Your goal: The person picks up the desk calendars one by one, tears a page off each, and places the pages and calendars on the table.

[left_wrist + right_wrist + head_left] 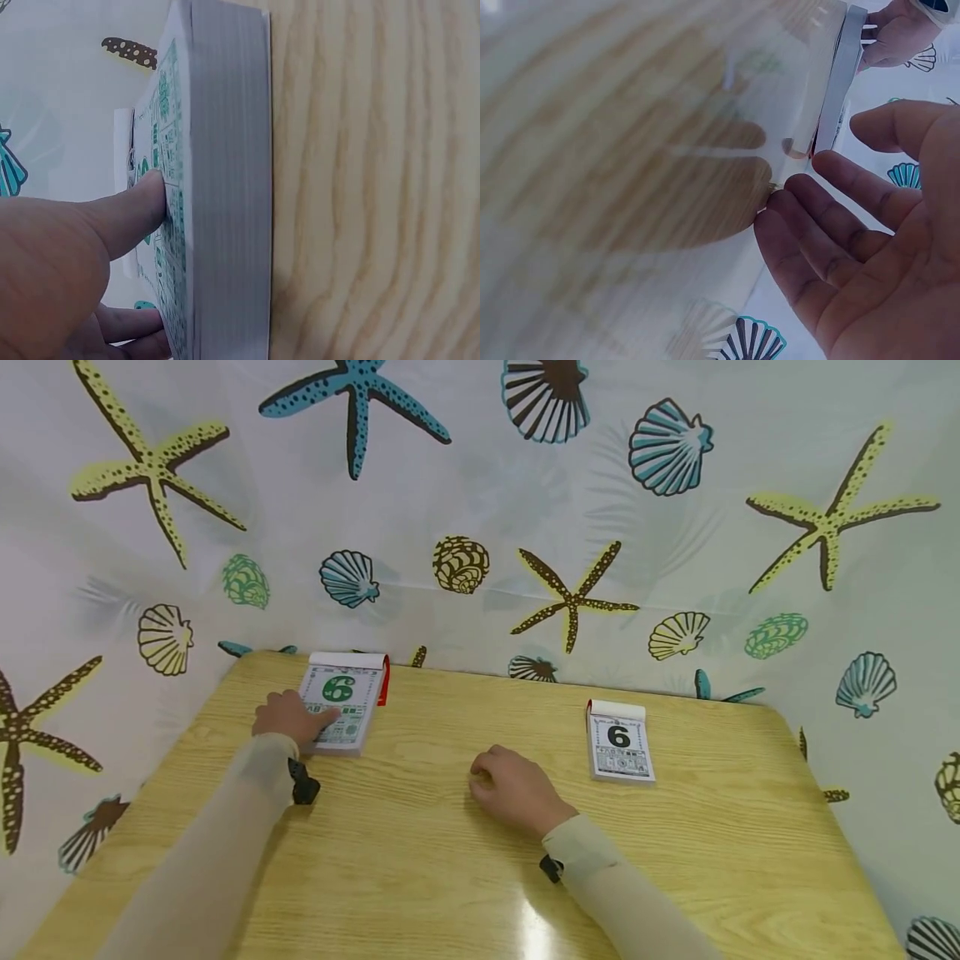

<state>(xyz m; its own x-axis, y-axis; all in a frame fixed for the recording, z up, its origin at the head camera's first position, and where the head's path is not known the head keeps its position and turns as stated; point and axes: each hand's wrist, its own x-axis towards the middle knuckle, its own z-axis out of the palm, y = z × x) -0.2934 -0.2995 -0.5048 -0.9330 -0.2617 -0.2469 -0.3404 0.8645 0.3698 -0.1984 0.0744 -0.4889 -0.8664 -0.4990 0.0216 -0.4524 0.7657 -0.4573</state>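
Note:
A thick tear-off calendar (357, 702) with a green 6 lies at the back left of the table. My left hand (291, 718) holds it by its left edge. In the left wrist view the thumb (131, 214) presses on the printed face, while the other fingers (127, 326) reach down past the side, their tips hidden. My right hand (519, 789) is over the middle of the table, fingers loosely curled around nothing. In the right wrist view its fingertips (769, 221) are close over the wood. A smaller tear-off calendar (621, 747) with a black 6 lies to its right.
The light wooden table (420, 860) has a back edge against a white curtain (480, 485) printed with shells and starfish. A red strip (385, 685) shows at the larger calendar's right side. Dark wrist devices (303, 783) sit on both sleeves.

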